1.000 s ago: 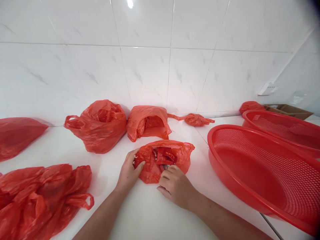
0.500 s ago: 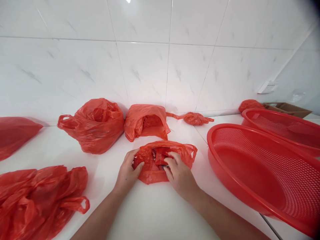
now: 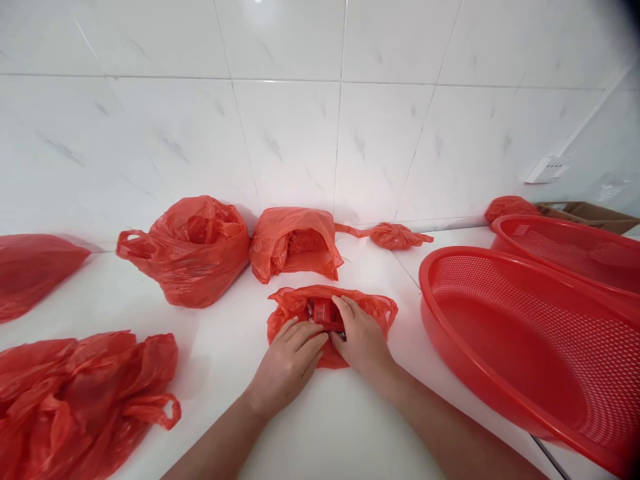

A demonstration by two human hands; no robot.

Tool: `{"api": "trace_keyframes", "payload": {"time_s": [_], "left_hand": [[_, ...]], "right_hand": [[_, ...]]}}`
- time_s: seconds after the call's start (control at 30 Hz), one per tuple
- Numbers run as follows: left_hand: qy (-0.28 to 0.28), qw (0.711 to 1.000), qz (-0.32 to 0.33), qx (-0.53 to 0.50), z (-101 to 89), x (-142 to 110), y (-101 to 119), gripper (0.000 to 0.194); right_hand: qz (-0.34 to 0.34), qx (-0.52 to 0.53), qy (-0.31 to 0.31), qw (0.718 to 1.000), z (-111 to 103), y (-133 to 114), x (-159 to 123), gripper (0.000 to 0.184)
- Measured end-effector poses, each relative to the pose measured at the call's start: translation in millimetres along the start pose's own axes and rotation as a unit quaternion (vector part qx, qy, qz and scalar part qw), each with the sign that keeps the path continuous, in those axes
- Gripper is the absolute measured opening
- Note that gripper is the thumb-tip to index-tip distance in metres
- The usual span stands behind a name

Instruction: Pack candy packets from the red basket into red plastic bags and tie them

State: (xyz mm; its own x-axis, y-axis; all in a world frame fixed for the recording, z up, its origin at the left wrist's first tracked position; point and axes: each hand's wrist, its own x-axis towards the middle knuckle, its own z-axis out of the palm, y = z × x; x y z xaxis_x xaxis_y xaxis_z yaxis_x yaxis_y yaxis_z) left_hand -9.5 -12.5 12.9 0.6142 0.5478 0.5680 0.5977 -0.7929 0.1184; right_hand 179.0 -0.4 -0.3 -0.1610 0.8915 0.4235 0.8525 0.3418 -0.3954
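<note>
A small red plastic bag lies on the white counter in front of me, its mouth facing up. Inside it I see a shiny red packet and darker packaging that is partly covered. My left hand rests over the bag's front edge, fingers stretched toward the packet; its fingertips touch the bag's opening. My right hand reaches into the mouth from the right, with its thumb and fingers around the packet's right end. Both hands hide parts of the bag's front and contents.
Behind stand a full red bag and another red bag on its side. A crumpled red bag lies at left. Red mesh baskets fill the right, near a cardboard box. A tiled wall bounds the counter.
My left hand has moved from the bag's left side to its front edge, closer to my right hand. My right hand has closed further around the packet.
</note>
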Motion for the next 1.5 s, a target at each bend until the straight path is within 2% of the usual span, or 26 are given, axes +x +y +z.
{"api": "trace_keyframes", "payload": {"time_s": [0.07,0.17,0.37,0.6,0.83,1.03,1.13,1.27,1.4,1.5], "left_hand": [[-0.037,0.999,-0.012,-0.037,2.6,1.1,1.9,0.027],[-0.051,0.996,-0.045,-0.056,4.5,1.2,0.4,0.024],[-0.083,0.993,-0.057,-0.062,5.9,-1.4,-1.6,0.023],[-0.079,0.995,-0.053,-0.036,7.7,-4.8,0.0,0.023],[-0.043,0.996,-0.071,-0.023,2.1,12.9,-7.7,0.027],[-0.044,0.992,-0.116,-0.028,16.6,33.3,-19.8,0.042],[-0.056,0.988,-0.142,-0.017,24.1,33.6,-22.2,0.046],[-0.051,0.984,-0.173,-0.008,26.3,27.0,-27.6,0.035],[-0.015,0.978,-0.205,-0.035,21.7,21.2,-32.6,0.031],[0.045,0.953,-0.289,-0.083,17.0,20.1,-32.3,0.028]], "right_hand": [[0.000,0.009,0.016,1.000,-3.2,2.9,1.6,0.047],[-0.002,0.015,0.027,1.000,-7.1,7.1,3.7,0.036],[-0.002,0.035,0.058,0.998,-10.2,12.8,5.2,0.039],[0.054,0.052,0.078,0.994,-15.9,23.7,7.4,0.013],[0.061,0.068,0.088,0.992,-17.7,26.8,8.6,0.016],[0.059,0.079,0.084,0.992,-18.9,26.0,7.3,0.020],[0.059,0.069,0.078,0.993,-19.0,26.2,6.9,0.023],[0.070,0.062,0.067,0.993,-17.5,28.2,6.7,0.026],[0.066,0.066,0.066,0.993,-15.7,30.4,6.6,0.029],[0.070,0.070,0.070,0.993,-15.2,31.3,6.4,0.031]]}}
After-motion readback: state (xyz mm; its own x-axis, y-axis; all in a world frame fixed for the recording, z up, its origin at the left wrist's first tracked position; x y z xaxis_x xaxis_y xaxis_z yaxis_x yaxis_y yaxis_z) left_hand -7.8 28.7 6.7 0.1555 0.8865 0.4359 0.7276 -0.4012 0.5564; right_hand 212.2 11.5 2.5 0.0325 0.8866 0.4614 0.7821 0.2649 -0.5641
